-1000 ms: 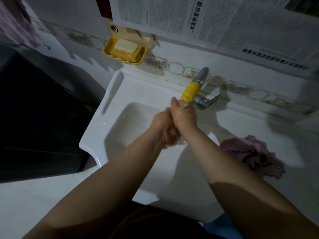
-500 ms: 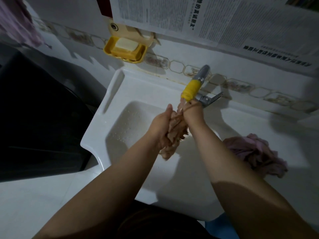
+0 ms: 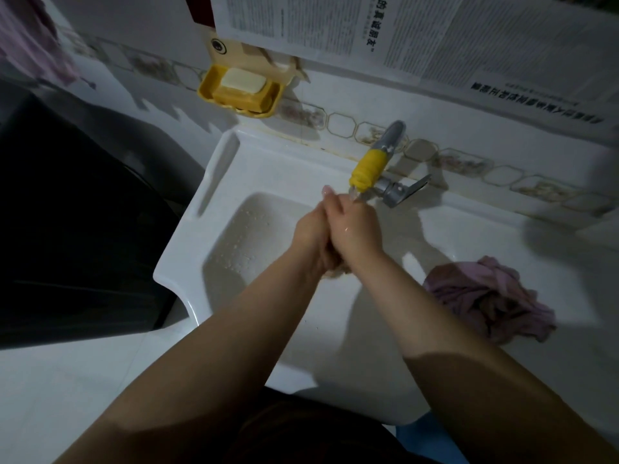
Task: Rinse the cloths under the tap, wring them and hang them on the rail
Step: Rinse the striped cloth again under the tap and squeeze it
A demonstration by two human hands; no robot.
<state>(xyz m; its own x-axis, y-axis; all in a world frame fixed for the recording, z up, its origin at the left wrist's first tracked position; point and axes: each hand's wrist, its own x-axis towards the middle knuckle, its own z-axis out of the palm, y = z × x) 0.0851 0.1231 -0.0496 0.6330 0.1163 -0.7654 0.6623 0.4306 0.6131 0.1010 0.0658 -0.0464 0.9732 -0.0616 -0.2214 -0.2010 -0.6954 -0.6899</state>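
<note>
We press our hands together over the sink (image 3: pixel 187 262), just under the tap (image 3: pixel 368 172). Our left hand (image 3: pixel 311 229) and right hand (image 3: pixel 355 229) are clasped against each other, fingers curled, and between them we squeeze a small cloth (image 3: pixel 336 271). Only a pale, bunched bit of it shows, sticking out below the heels of our hands; the rest is hidden inside the grip. One fingertip (image 3: pixel 326 190) of the left hand sticks up beyond the knuckles, close to the yellow sleeve on the spout. Whether water runs from the spout we cannot tell for sure, though something clear shows at its mouth, right by our right fingers.

To the right of our hands, well apart from them, a second cloth, pink (image 3: pixel 485 296), lies crumpled on the flat sink ledge. Beyond our hands, up and to the left on the wall, a yellow soap dish (image 3: pixel 241 95) holds a pale bar of soap (image 3: pixel 243 81). Newspaper (image 3: pixel 402 31) covers the wall above the tap. Far to the upper left, another pink cloth (image 3: pixel 30 45) hangs at the edge of view; what it hangs from we cannot see. Drops speckle the basin to the left of our hands.
</note>
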